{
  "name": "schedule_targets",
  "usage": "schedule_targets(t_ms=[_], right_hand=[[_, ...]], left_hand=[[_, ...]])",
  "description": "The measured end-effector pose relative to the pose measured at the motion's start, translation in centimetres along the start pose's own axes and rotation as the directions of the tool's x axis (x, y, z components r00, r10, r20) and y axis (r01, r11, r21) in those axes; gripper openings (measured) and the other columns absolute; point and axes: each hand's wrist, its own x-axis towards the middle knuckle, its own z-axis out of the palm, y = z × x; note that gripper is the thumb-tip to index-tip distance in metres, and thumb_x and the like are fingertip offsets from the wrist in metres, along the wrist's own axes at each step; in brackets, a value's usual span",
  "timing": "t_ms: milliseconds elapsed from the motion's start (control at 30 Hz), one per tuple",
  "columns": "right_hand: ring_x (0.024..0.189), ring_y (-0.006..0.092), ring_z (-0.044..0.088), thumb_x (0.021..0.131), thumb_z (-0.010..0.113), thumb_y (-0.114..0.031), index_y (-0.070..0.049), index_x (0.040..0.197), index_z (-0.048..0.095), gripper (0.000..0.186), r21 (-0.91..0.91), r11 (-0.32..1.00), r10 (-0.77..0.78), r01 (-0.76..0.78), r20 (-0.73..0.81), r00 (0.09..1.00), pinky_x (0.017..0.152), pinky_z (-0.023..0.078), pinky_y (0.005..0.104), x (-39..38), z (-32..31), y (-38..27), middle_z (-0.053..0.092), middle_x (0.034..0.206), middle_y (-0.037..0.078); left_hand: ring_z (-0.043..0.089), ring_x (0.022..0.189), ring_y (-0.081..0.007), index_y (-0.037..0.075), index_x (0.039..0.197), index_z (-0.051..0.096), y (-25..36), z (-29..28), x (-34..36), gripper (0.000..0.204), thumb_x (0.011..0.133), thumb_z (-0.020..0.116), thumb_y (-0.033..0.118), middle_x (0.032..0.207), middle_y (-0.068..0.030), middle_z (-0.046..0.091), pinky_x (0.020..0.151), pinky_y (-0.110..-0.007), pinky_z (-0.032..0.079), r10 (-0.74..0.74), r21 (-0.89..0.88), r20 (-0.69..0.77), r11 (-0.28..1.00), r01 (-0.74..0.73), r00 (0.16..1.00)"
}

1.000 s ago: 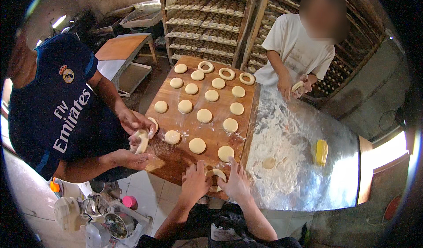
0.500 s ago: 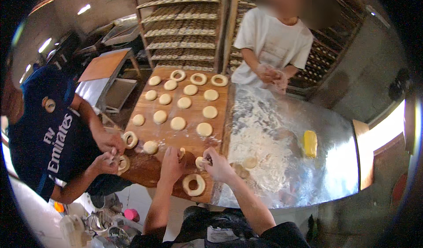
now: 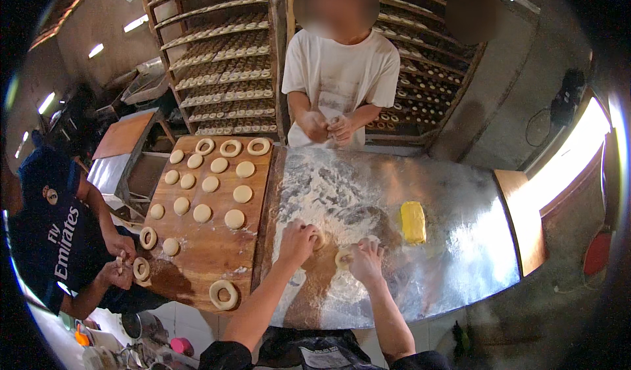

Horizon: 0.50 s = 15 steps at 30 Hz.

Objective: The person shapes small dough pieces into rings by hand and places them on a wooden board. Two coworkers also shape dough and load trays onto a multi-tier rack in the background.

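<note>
Both hands centre-bottom of frame, over the floured metal table (image 3: pixel 460 258). Left hand (image 3: pixel 298 242) bunched narrow against one dough piece (image 3: pixel 319 240); right hand (image 3: pixel 366 259) half curled, fingers at another dough piece (image 3: pixel 342 259). Can't tell if either actually grips.

Risks, my judgement: flour (image 3: pixel 328 179) looks patchy, so dough could stick on barer metal and stretch or tear when lifted. The two pieces sit near each other; pressing inward could squash them together. Dough ring (image 3: pixel 215 296), lower left, is near the board's bottom edge and just beside the left forearm; a sideways swing could knock it off the wooden board (image 3: pixel 210 255).

Hard to see: palms and finger undersides hidden by the backs of the hands. Right piece is partly covered, possibly a ring, possibly a disc. Upper-centre co-worker's hands (image 3: pixel 332 130): contents unclear. Rack tops cut off, frame corners black.
</note>
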Motion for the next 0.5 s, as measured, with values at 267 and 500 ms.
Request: schedule_targets(t_ms=[267,500], right_hand=[[0.092,0.0264,0.062,0.083,0.076,-0.021,-0.005,0.113,0.056,0.039,0.685,0.694,-0.01,-0.222,0.317,0.948,0.084,0.051,0.0379,0.5,-3.3,1.5,0.063,0.099,0.013],[0.096,0.0256,0.061,0.077,0.077,-0.009,-0.003,0.121,0.049,0.052,0.824,0.565,-0.175,-0.029,0.154,0.973,0.087,0.049,0.0376,-1.2,-8.2,0.9,0.061,0.103,0.013]], left_hand=[[0.066,0.078,-0.0276,0.0,0.118,0.063,7.5,-1.1,-4.7,0.031,0.094,0.065,0.019,0.093,-0.0145,0.069,0.071,-0.036,0.053,-0.264,-0.416,0.323,0.823,0.387,0.909],[0.064,0.084,-0.0077,0.0,0.112,0.068,12.3,-4.1,-4.6,0.034,0.088,0.077,0.024,0.095,-0.0066,0.072,0.075,-0.027,0.051,-0.328,-0.732,0.371,0.473,0.491,0.869]])
